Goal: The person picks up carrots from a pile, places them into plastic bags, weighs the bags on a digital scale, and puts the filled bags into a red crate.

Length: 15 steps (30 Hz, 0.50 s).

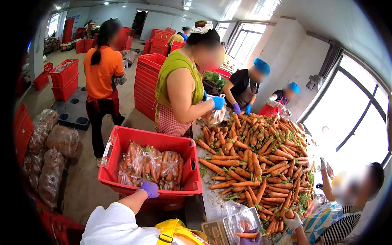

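Note:
My left hand [150, 189], in a purple glove, is closed over the near rim of a red plastic crate [107, 173]. Inside the crate stand several clear bags of carrots [152, 163]. At the lower edge my right hand [250, 240], also purple-gloved and partly cut off, has a single carrot [245, 235] in its grip. Just beyond it a clear plastic bag [238, 212] lies on a metal tray beside a scale [213, 232]. A large heap of loose carrots [257, 159] with green stubs covers the table past the bag.
Across the crate a person in a green top [179, 77] holds a bag of carrots. A person in a striped sleeve [339, 216] reaches into the heap from the right. Two blue-capped people work farther back. Stacked red crates [149, 81] and filled sacks [51, 171] stand on the floor.

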### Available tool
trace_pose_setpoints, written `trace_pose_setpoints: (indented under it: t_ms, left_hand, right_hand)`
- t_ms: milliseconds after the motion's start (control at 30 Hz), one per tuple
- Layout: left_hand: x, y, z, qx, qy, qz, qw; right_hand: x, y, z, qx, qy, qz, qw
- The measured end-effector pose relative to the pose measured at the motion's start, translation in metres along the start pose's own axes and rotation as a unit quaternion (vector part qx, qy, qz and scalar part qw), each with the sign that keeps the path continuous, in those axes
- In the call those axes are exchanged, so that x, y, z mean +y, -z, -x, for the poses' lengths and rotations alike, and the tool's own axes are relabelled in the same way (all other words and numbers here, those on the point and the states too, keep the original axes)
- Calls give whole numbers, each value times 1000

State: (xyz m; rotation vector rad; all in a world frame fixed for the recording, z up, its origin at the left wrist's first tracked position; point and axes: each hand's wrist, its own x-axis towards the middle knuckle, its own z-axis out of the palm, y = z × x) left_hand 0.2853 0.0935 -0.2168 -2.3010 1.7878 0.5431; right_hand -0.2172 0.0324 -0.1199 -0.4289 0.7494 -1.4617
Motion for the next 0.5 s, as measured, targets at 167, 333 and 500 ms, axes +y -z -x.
trace_pose_setpoints:
  t_ms: [167, 333, 500]
  left_hand:
    - [2, 7, 5, -3, 0, 6, 1000]
    - [2, 2, -1, 6, -6, 4, 1000]
    - [2, -8, -11, 13, -6, -7, 1000]
  right_hand:
    - [5, 1, -8, -23, -5, 3, 1000]
    - [11, 24, -18, -68, -5, 10, 998]
    - [19, 68, -21, -128, 15, 11, 992]
